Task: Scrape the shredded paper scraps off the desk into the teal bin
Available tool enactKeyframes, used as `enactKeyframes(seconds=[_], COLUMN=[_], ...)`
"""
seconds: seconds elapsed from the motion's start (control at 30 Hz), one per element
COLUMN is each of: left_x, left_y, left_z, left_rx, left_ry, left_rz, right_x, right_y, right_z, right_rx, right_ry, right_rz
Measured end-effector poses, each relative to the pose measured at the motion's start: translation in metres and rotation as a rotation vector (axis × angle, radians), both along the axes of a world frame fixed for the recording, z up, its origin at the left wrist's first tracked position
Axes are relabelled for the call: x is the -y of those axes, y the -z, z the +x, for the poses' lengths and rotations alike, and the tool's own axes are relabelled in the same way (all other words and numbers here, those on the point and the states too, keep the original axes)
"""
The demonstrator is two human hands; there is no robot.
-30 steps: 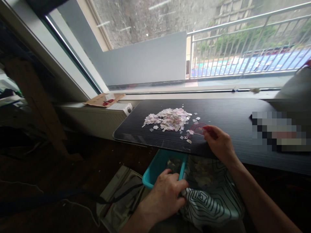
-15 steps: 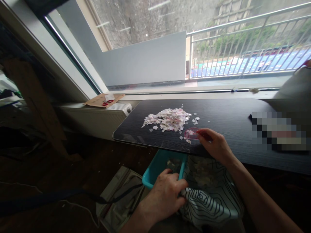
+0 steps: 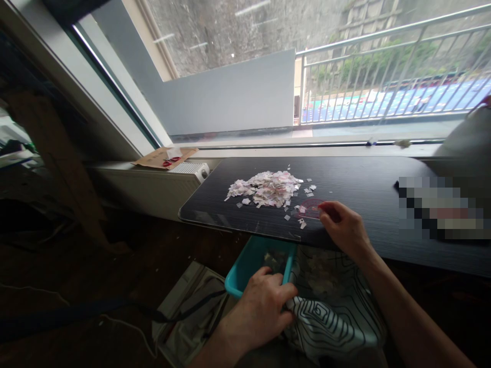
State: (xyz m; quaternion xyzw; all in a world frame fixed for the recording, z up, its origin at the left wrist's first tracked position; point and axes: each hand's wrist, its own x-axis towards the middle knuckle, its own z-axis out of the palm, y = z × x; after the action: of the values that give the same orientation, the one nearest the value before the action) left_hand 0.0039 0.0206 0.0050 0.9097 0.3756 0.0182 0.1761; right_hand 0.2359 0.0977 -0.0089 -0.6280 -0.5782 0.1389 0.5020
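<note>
My right hand point(image 3: 345, 221) pinches a pink see-through protractor point(image 3: 311, 208) lying low over the dark table top point(image 3: 356, 184). A few small paper pieces point(image 3: 302, 224) lie beside and under its edge. Left of it spreads a heap of small pale paper pieces point(image 3: 274, 188). Below the table edge, my left hand point(image 3: 264, 301) is closed over the rim of a turquoise plastic bin point(image 3: 238, 276), which has some scraps inside. Its thumb side rests against a white cloth with black lines point(image 3: 326, 319); whether it also grips the cloth is hard to see.
A blurred-out object point(image 3: 441, 209) lies on the table's right side. Red-handled scissors point(image 3: 171, 161) rest on brown cardboard point(image 3: 153, 158) above a radiator point(image 3: 187, 171) by the window. A pale box-like item point(image 3: 184, 306) stands on the floor, left of the bin.
My right hand has slid a little to the right with the protractor, and a few paper pieces near it have shifted the same way. My left hand stays on the bin.
</note>
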Motion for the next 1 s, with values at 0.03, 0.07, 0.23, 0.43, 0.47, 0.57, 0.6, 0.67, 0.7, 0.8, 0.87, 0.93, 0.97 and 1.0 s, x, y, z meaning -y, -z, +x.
enactKeyframes(seconds=[0.03,0.07,0.23,0.43,0.47,0.57,0.6,0.67,0.7,0.8,0.87,0.93,0.97,1.0], left_x=[0.0,0.0,0.001,0.0,0.0,0.0,0.0,0.0,-0.001,-0.002,-0.002,-0.002,-0.001,-0.001], left_y=[0.0,0.0,0.0,0.0,0.001,0.002,0.002,0.003,0.003,0.004,0.004,0.004,0.004,0.004], left_z=[0.0,0.0,-0.001,-0.001,-0.001,-0.001,-0.002,-0.003,-0.004,-0.007,-0.008,-0.008,-0.008,-0.008], left_rx=[-0.002,-0.005,0.003,-0.006,-0.004,0.017,0.027,0.046,0.056,0.075,0.078,0.08,0.083,0.088], left_ry=[0.0,-0.001,-0.007,0.004,0.005,0.004,0.001,-0.006,-0.01,-0.016,-0.015,-0.013,-0.012,-0.012], left_rz=[0.0,0.0,-0.013,-0.005,-0.005,-0.006,-0.008,-0.012,-0.013,-0.008,0.0,0.005,0.005,0.004], right_x=[-0.001,-0.001,0.001,0.005,0.005,0.005,0.005,0.009,0.012,0.024,0.032,0.036,0.037,0.038], right_y=[0.001,0.002,-0.002,-0.006,-0.006,-0.007,-0.008,-0.01,-0.011,-0.013,-0.014,-0.013,-0.012,-0.012], right_z=[0.0,0.0,-0.001,0.0,0.001,0.002,0.003,0.007,0.01,0.02,0.026,0.028,0.028,0.027], right_rx=[0.022,0.043,0.006,0.019,0.022,0.0,0.003,0.018,0.022,-0.006,-0.03,-0.049,-0.058,-0.065], right_ry=[-0.038,-0.086,-0.119,0.033,0.052,0.05,0.028,-0.014,-0.032,-0.078,-0.114,-0.131,-0.134,-0.135], right_rz=[-0.006,-0.008,0.029,-0.014,-0.017,-0.021,-0.034,-0.072,-0.093,-0.136,-0.153,-0.154,-0.147,-0.138])
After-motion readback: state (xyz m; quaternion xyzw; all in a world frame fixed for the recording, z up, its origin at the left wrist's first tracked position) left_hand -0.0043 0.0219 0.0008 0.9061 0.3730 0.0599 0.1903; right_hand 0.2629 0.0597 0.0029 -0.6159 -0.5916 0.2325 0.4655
